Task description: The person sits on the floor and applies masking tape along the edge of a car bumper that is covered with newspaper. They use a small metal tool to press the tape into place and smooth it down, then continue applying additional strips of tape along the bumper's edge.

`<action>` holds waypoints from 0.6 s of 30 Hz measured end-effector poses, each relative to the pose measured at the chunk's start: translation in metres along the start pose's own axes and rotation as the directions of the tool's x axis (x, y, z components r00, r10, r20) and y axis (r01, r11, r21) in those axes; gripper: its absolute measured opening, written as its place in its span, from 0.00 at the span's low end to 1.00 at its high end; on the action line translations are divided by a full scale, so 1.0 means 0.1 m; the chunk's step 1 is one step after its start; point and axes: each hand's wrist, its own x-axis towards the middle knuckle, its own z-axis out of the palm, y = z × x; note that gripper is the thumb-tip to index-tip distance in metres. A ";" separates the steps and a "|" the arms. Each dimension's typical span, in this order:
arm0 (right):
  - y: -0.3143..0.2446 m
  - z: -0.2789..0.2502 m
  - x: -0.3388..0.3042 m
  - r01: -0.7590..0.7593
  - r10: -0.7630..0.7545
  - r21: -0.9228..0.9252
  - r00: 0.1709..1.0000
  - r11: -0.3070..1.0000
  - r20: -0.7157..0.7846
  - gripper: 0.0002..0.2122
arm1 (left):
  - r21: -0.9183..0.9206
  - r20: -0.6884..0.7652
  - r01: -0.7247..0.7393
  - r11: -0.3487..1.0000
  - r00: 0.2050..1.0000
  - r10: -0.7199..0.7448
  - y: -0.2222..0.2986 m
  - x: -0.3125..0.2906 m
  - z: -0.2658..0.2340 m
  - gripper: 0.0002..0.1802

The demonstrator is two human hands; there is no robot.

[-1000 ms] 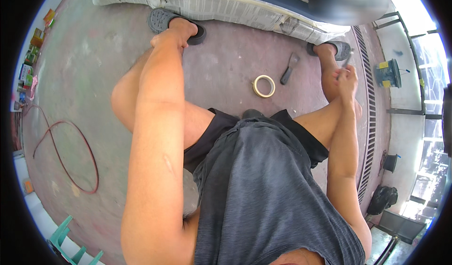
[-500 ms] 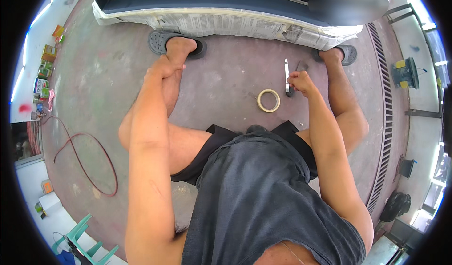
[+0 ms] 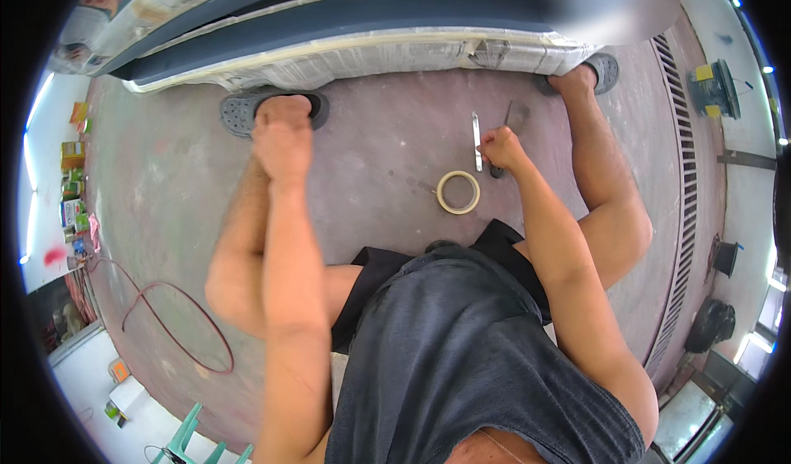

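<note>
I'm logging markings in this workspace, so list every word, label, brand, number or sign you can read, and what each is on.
No text can be read.
Newspaper sheets along the blue-grey panel: printed, too small and blurred.
Packages along the left wall: any labels are too small.
Silver tool in the right hand: no legible marking.

- left arm [image 3: 292, 258] pretty much straight, left hand [image 3: 283, 141] back-side up, kinda blurry
- right arm [image 3: 568, 246] angled inward, right hand [image 3: 503, 148] curled in a pinch
- knees [image 3: 634, 229] spread wide
</note>
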 end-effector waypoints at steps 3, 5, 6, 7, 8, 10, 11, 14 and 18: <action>0.01 0.05 0.02 0.055 -0.058 -0.040 0.997 0.998 -0.056 0.08 | -0.371 0.390 0.226 0.901 0.918 -0.070 1.21 -0.40 0.03 0.20; -0.07 0.08 -0.09 0.127 -0.145 -0.141 0.981 0.982 -0.125 0.09 | -0.360 0.667 0.222 0.906 0.741 0.083 1.58 -0.73 0.34 0.22; -0.04 0.08 -0.11 0.151 -0.183 -0.173 0.965 0.973 -0.189 0.09 | -0.382 0.689 0.213 0.899 0.714 0.124 1.74 -0.84 0.36 0.23; 0.01 0.03 -0.14 0.158 -0.210 -0.200 0.939 0.967 -0.272 0.09 | -0.382 0.688 0.135 0.914 0.702 0.184 1.90 -0.90 0.43 0.23; -0.09 0.10 -0.19 0.182 -0.220 -0.151 0.930 0.972 -0.294 0.10 | -0.343 0.699 0.099 0.934 0.691 0.184 1.89 -1.03 0.47 0.23; -0.11 0.08 -0.31 0.210 -0.225 -0.082 0.897 0.974 -0.379 0.10 | -0.317 0.703 0.015 0.948 0.674 0.224 1.91 -1.16 0.54 0.20; -0.10 0.08 -0.33 0.239 -0.246 -0.068 0.876 0.968 -0.415 0.10 | -0.315 0.671 -0.026 0.949 0.701 0.242 1.91 -1.25 0.62 0.18; -0.24 0.06 -0.48 0.223 -0.205 -0.009 0.880 0.975 -0.429 0.11 | -0.342 0.638 -0.058 0.938 0.719 0.278 1.87 -1.38 0.71 0.12; -0.15 0.09 -0.43 0.332 -0.288 0.024 0.850 0.943 -0.442 0.12 | -0.428 0.561 -0.107 0.898 0.747 0.356 1.77 -1.35 0.68 0.10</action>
